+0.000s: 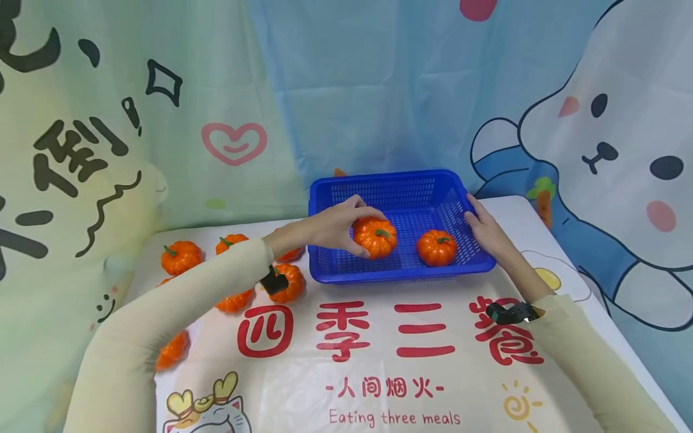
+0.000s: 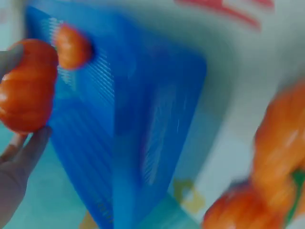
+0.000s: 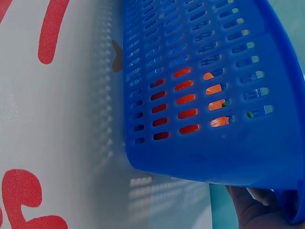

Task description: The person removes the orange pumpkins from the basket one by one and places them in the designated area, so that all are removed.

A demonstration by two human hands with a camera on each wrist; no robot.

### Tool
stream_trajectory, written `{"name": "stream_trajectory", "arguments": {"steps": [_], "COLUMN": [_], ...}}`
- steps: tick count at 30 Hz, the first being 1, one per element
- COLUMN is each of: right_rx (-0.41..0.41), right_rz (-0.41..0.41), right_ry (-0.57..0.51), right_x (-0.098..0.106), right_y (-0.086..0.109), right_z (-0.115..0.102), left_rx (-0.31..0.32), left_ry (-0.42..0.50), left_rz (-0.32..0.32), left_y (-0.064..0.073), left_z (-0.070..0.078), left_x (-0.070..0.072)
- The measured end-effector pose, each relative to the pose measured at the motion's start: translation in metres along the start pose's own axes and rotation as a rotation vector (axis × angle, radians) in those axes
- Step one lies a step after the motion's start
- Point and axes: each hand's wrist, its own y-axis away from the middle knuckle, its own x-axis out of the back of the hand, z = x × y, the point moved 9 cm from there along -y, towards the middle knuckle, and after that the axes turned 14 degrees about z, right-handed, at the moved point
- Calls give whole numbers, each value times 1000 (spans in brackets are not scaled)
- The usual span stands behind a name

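My left hand (image 1: pixel 338 227) holds a small orange pumpkin (image 1: pixel 375 238) with a green stem over the left half of a blue plastic basket (image 1: pixel 400 278). Thumb and fingers sit on opposite sides of it; the left wrist view shows this held pumpkin (image 2: pixel 29 88) too, above the basket's inside. Another pumpkin (image 1: pixel 436 248) lies in the basket's right half. At the basket's right end my right hand (image 1: pixel 487 231) grips the rim. From the right wrist, the fingers (image 3: pixel 245 202) show beneath the rim, partly hidden by the basket wall (image 3: pixel 214 157).
Several more pumpkins lie on the table left of the basket, among them one at the far left (image 1: pixel 182 258) and one beside the basket (image 1: pixel 289 283). My left forearm (image 1: pixel 200 288) partly covers this group. A printed curtain (image 1: pixel 346 84) hangs behind the table.
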Motion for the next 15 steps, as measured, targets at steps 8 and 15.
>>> {"name": "stream_trajectory", "arguments": {"steps": [8, 15], "right_rx": [-15, 5], "right_rz": [-13, -2], "right_ry": [-7, -15], "right_x": [-9, 0], "right_y": [2, 2], "right_z": [2, 0], "left_rx": [36, 228], "left_ry": [223, 44], "left_rz": [337, 574], "left_y": [122, 216], "left_z": [30, 11], "left_x": [13, -7]}}
